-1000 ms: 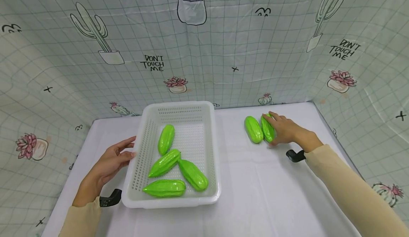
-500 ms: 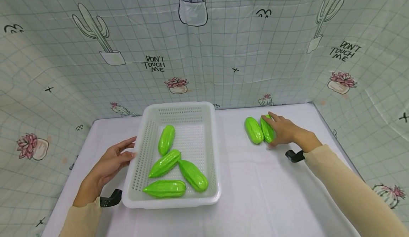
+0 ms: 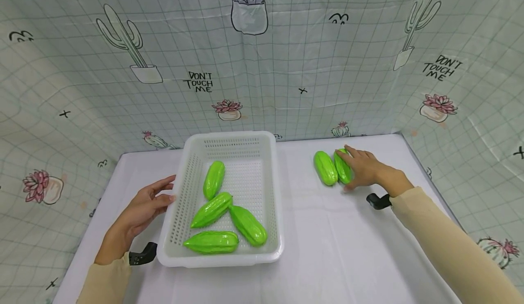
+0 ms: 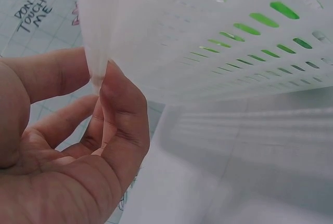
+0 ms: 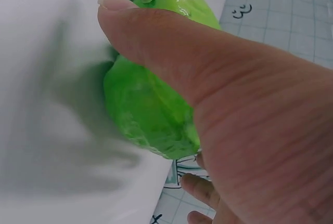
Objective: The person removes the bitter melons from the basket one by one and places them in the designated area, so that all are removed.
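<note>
A white perforated basket holds several glossy green vegetables. At its left side my left hand pinches the rim; the left wrist view has the thumb and a finger of that hand meeting on the white rim. To the right of the basket, two green vegetables lie side by side on the table. My right hand grips the right one, thumb at its near end and fingers over its far end. The left one is untouched. In the right wrist view the thumb of my hand crosses in front of the green vegetable.
A white cloth covers the table. Behind it and at both sides hangs a grid-patterned cloth with cactus drawings. A black wrist piece sits at the left wrist, another at the right.
The head view has shifted very slightly, so the scene sits a little lower. Neither hand nor any vegetable has visibly moved on the table.
</note>
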`<state>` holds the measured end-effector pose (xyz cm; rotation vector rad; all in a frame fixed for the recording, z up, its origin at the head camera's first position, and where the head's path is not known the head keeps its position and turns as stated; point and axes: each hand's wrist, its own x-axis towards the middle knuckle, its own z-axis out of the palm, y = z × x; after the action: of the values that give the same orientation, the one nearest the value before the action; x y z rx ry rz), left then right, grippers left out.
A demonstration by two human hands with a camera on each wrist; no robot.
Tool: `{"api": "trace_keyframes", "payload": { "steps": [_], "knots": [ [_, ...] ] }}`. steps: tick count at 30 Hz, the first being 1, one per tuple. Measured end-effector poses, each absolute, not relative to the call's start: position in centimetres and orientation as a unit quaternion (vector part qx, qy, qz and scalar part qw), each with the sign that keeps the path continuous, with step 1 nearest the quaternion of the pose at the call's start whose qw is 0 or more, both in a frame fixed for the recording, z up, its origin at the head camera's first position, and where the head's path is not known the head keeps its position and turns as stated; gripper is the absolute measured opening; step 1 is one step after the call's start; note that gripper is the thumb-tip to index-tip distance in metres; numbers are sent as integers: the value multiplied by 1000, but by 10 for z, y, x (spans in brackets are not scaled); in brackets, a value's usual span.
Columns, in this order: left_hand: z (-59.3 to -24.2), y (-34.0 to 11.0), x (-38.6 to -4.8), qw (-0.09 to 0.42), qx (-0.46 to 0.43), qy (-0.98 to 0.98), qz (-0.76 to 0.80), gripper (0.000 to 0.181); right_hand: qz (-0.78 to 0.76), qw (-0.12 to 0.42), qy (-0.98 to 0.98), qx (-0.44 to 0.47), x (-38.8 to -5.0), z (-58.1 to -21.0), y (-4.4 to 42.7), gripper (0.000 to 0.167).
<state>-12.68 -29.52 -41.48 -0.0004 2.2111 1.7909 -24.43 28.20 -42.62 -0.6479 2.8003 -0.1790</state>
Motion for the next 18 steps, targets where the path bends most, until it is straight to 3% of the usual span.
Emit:
{"api": "trace_keyframes", "payload": {
  "steps": [18],
  "knots": [
    [-416,-298,-127,153,11,762,630,73,-67,101,960,-254,-231,-406,275,114]
  ]
}}
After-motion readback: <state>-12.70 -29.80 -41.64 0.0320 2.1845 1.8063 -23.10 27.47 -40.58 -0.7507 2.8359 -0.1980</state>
